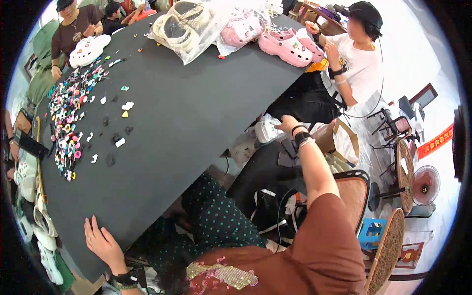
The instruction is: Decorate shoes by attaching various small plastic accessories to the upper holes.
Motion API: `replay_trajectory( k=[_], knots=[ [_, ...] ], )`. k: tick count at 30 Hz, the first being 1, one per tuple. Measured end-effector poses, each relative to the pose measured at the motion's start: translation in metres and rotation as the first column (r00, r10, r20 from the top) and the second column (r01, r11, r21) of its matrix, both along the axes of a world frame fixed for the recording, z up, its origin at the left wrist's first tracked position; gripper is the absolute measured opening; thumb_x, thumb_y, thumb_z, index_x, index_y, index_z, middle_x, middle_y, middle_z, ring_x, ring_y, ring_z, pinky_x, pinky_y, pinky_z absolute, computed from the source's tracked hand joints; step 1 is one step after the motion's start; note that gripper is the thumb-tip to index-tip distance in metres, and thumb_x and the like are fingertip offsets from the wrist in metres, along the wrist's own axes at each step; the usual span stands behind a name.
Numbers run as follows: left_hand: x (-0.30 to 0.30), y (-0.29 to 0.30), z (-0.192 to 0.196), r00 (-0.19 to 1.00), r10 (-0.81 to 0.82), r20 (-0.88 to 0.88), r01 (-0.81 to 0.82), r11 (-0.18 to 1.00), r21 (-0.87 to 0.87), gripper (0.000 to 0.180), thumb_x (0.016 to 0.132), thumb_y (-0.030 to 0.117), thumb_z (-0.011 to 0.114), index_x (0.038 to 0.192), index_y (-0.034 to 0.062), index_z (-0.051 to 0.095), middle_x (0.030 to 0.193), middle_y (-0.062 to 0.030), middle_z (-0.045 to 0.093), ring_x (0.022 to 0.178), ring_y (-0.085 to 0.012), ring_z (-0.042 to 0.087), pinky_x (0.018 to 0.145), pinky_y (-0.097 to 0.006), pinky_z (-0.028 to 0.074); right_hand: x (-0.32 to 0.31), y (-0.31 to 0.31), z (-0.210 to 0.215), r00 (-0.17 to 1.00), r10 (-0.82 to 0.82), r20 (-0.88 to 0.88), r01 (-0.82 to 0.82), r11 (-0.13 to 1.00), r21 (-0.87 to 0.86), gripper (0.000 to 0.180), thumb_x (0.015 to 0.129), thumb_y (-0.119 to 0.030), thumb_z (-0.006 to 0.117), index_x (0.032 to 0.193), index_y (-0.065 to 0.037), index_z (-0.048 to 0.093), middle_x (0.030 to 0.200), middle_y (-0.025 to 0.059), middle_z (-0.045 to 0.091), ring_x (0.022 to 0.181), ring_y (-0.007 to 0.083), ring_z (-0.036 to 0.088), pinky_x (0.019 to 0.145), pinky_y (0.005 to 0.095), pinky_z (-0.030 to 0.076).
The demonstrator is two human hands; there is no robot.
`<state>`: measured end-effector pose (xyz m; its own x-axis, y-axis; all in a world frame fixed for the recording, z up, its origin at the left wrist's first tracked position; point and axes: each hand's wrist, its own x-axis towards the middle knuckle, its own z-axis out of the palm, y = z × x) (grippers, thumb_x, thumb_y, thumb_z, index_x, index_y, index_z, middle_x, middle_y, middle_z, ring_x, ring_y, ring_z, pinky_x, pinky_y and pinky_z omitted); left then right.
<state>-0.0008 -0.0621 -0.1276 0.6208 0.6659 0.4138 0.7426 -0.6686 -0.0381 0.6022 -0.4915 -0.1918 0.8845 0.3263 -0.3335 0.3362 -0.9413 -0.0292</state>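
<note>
My left hand (104,244) lies flat on the near left corner of the dark grey table (172,108), fingers spread, with nothing in it. To the right, my right hand (290,123) reaches out beyond the table edge. Its fingers are closed on the rim of a white clog (267,130), which is beside the table at the edge. Part of the clog's lower side blends into clear plastic below it. A heap of small colourful shoe charms (69,110) covers the left side of the table, and a few loose white charms (128,105) lie nearer its middle.
Pink clogs (290,48) and bagged cream clogs (179,29) stand at the far edge. A white clog (89,50) is at the far left near a co-worker (78,24); another co-worker (361,59) sits at the right. A chair (351,196) and paper bag (344,142) are close to my right arm.
</note>
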Motion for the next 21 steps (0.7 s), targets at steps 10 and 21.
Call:
replay_trajectory(
  k=[10, 21],
  knots=[
    [0.008, 0.004, 0.007, 0.999, 0.023, 0.023, -0.022, 0.998, -0.051, 0.037, 0.1, 0.016, 0.042, 0.133, 0.005, 0.054, 0.142, -0.0159, 0.049, 0.129, -0.0347, 0.047, 0.105, -0.046, 0.035, 0.038, -0.027, -0.129, 0.804, -0.593, -0.053, 0.589, 0.779, 0.217, 0.118, 0.066, -0.052, 0.084, 0.152, -0.006, 0.018, 0.148, 0.0192, 0.04, 0.135, 0.0392, 0.039, 0.111, 0.0456, 0.037],
    [0.036, -0.025, 0.046, 0.992, -0.114, 0.059, 0.105, 0.985, 0.134, 0.044, 0.104, 0.036, 0.041, 0.115, 0.003, 0.067, 0.118, -0.023, 0.064, 0.106, -0.0403, 0.061, 0.09, -0.049, 0.05, 0.007, 0.023, -0.12, 0.964, -0.254, 0.082, 0.198, 0.888, 0.416, 0.025, 0.078, -0.031, 0.072, 0.087, -0.008, 0.075, 0.089, 0.0174, 0.072, 0.088, 0.0354, 0.069, 0.082, 0.0439, 0.054]
  ],
)
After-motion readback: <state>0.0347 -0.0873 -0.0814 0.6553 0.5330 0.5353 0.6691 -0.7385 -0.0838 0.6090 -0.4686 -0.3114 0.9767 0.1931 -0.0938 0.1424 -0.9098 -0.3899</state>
